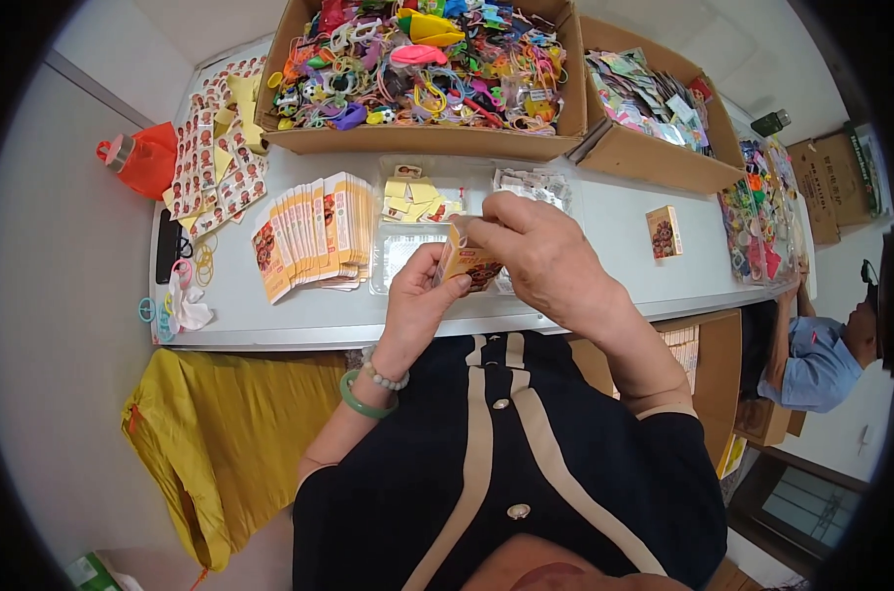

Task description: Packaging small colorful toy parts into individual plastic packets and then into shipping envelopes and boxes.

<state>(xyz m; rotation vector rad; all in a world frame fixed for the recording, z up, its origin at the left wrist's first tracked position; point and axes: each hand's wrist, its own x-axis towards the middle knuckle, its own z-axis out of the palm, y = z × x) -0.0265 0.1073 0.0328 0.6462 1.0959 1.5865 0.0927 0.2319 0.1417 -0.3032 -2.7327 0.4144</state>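
Just above the table's near edge, a small orange-and-white carton stands tilted in my left hand, thumb across its front and fingers behind. My right hand is closed at the carton's upper end, its curled fingers pressing on the top flap. Whether anything else is between those fingers is hidden. Behind the hands lies a clear plastic tray with compartments. It holds cut yellow-backed sticker pieces and small clear packets. A fanned stack of flat cartons lies left of it.
Across the back stand a cardboard box of colourful trinkets and a box of flat packets. A finished-looking carton stands right. Sticker sheets, a red bag and a phone are left. Another person sits far right.
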